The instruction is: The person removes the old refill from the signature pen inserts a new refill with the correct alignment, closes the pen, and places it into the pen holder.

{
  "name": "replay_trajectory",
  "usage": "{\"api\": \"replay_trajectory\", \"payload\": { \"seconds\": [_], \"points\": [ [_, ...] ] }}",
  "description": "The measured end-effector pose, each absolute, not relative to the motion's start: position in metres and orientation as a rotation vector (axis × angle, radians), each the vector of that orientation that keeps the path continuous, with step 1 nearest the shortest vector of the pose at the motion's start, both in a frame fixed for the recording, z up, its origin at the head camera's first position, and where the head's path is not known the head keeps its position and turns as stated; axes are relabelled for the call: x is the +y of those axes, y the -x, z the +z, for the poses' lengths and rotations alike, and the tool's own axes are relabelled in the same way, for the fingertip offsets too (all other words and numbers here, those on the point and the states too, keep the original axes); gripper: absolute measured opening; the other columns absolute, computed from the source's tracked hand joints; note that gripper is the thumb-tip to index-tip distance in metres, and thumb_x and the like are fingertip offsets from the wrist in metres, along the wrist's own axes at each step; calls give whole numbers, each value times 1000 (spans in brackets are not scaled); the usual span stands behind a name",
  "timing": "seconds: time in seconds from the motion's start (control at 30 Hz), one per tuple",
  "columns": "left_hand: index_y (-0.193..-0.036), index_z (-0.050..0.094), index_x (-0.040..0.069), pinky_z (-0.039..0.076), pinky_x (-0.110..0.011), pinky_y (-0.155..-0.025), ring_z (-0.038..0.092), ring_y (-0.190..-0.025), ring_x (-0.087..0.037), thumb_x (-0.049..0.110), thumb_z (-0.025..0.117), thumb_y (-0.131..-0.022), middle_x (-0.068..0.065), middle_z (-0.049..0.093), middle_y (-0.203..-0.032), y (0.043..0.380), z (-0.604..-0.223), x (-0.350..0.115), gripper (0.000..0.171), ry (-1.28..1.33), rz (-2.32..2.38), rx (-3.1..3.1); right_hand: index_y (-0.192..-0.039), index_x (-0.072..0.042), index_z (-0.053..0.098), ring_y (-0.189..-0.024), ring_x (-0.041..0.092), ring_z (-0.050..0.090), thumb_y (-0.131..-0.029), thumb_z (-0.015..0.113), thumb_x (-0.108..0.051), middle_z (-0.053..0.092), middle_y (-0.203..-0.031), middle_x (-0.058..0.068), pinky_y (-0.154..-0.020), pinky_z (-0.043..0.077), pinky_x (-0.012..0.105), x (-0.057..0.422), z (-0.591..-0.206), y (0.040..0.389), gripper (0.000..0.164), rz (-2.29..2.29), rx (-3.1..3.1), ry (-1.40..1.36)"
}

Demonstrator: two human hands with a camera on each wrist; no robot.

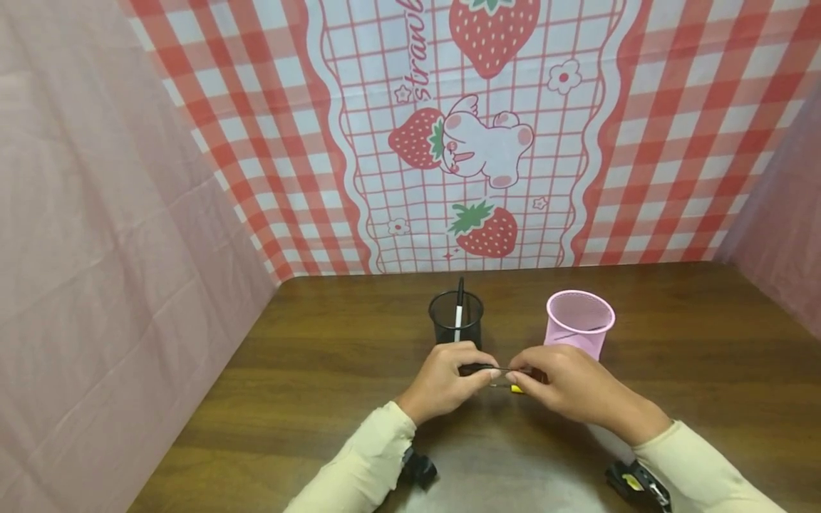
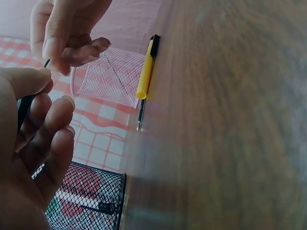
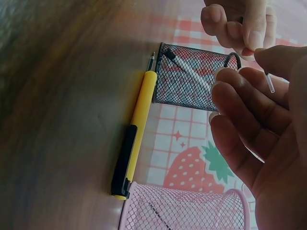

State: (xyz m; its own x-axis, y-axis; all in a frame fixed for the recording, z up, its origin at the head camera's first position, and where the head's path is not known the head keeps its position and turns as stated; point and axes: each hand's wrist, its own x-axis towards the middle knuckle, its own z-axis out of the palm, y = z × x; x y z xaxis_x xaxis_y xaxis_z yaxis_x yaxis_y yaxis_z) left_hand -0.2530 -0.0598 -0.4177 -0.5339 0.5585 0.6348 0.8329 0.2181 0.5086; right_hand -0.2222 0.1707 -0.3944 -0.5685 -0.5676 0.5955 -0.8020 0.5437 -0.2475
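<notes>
We've got fingers (image 3: 242, 93) pinching on both sides, black pen barrel (image 1: 474, 368) in the left hand (image 1: 447, 381), skinny refill (image 3: 270, 83) in the right hand (image 1: 574, 385), lined up sideways over the counter (image 1: 308, 399), yellow pen (image 3: 144, 101) lying lower, nearer the right.

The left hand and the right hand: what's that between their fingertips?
In the head view, a thin, dark, straight rod spans the small gap between the left hand and the right hand.
</notes>
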Motion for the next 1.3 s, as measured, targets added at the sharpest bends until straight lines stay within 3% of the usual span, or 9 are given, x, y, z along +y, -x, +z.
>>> {"api": "replay_trajectory", "payload": {
  "seconds": [1.3],
  "points": [
    [-95, 78, 10, 46, -13, -62, 52, -70, 2, 16, 74, -92, 9, 63, -79, 254, -418, -61, 8, 1262, -1188, -2201, -88, -20, 73, -66, -8, 52, -85, 79, -12, 60, -77, -25, -58, 47, 17, 188, -395, 222, 10, 652, -2406, -1046]
  ]
}}
